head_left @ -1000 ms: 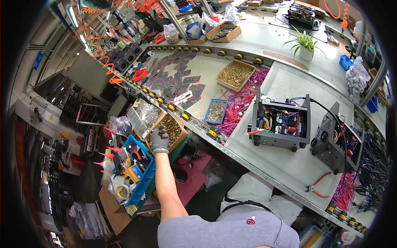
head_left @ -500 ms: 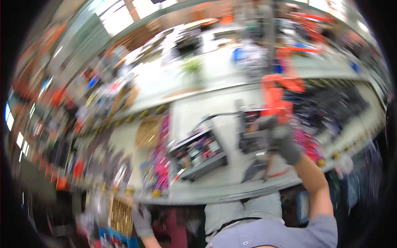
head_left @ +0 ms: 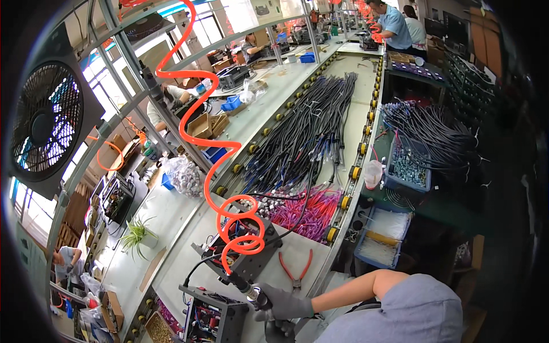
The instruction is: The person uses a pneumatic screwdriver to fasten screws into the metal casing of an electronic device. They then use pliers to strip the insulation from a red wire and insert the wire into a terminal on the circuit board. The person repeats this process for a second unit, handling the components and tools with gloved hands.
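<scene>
My right hand (head_left: 283,304), in a grey glove, is shut on a black air-driven screwdriver (head_left: 245,284) that hangs from an orange coiled hose (head_left: 213,171). The tool's tip points toward a black fixture (head_left: 247,262) holding an electronic unit on the grey bench. A second black fixture with coloured wiring (head_left: 210,318) stands at the lower edge. Just below my right hand a dark gloved shape (head_left: 280,332) shows at the frame's bottom, seemingly my left hand; its grip is hidden. Red-handled pliers (head_left: 294,271) lie right of the tool.
Pink wires (head_left: 309,208) and long black cable bundles (head_left: 309,128) lie along the roller line. A blue bin of small parts (head_left: 407,169) and white trays (head_left: 380,240) sit to the right. A box fan (head_left: 43,123) hangs left, a potted plant (head_left: 137,235) below it. Other people (head_left: 393,24) work far off.
The view has swung from the parts bins on the left to the right along the line. My right hand reached up, took the hanging tool and brought it down over the bench.
</scene>
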`<action>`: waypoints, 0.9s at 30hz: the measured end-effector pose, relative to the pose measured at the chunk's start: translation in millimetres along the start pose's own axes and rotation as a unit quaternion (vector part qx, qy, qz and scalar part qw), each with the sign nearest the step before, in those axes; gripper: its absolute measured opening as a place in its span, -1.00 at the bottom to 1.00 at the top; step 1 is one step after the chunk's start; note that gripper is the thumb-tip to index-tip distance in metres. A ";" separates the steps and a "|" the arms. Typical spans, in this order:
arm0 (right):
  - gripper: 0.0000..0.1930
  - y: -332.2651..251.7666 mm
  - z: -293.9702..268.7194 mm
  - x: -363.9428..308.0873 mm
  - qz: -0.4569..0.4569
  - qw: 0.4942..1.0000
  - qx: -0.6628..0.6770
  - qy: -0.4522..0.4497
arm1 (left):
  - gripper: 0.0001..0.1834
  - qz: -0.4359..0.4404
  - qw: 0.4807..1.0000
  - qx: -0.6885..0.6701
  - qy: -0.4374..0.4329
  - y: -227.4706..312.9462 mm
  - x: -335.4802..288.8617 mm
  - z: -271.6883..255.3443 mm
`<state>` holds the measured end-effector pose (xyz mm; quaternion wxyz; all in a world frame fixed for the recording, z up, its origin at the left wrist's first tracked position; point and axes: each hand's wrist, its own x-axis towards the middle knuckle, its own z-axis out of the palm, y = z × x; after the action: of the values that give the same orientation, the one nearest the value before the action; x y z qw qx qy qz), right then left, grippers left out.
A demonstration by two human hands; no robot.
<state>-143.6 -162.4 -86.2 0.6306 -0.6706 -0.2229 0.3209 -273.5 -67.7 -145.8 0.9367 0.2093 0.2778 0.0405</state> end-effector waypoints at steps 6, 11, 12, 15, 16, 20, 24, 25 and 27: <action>-0.24 30.3 29.7 14.8 -0.038 0.997 0.070 0.015 | -0.78 0.070 0.989 0.121 -0.047 -6.3 -5.0 -18.3; -0.39 -26.5 10.1 27.8 -0.227 0.935 0.263 -0.075 | -0.73 0.066 0.996 0.038 0.053 -4.0 -8.6 2.6; -0.40 -36.6 6.7 28.4 -0.230 0.924 0.288 -0.099 | -0.73 0.065 0.997 0.012 0.025 -1.4 -7.6 5.6; -0.42 -56.0 3.8 23.3 -0.248 0.899 0.338 -0.128 | -0.71 0.039 0.998 -0.044 0.002 7.7 -2.7 21.9; -0.43 -60.1 4.4 19.8 -0.258 0.898 0.341 -0.107 | -0.69 0.022 0.998 -0.058 -0.025 8.0 8.0 10.5; -0.43 -60.1 -1.2 9.9 -0.320 0.892 0.314 -0.062 | -0.60 -0.003 0.992 -0.084 -0.098 5.3 10.2 17.8; -0.43 -63.4 -11.0 11.2 -0.355 0.873 0.324 -0.081 | -0.61 0.000 0.989 -0.079 -0.122 16.2 14.8 26.8; -0.43 -62.6 -9.9 13.2 -0.361 0.871 0.322 -0.081 | -0.62 -0.012 0.982 -0.094 -0.163 18.4 22.3 14.1; -0.42 -64.8 -5.6 17.4 -0.376 0.866 0.318 -0.088 | -0.67 -0.007 0.972 -0.108 -0.206 23.4 21.3 21.6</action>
<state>-120.8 -147.3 -24.7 0.8603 -0.2678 -0.3988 0.1708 -243.0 -50.3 -130.5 0.9912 0.1084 0.0740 0.0196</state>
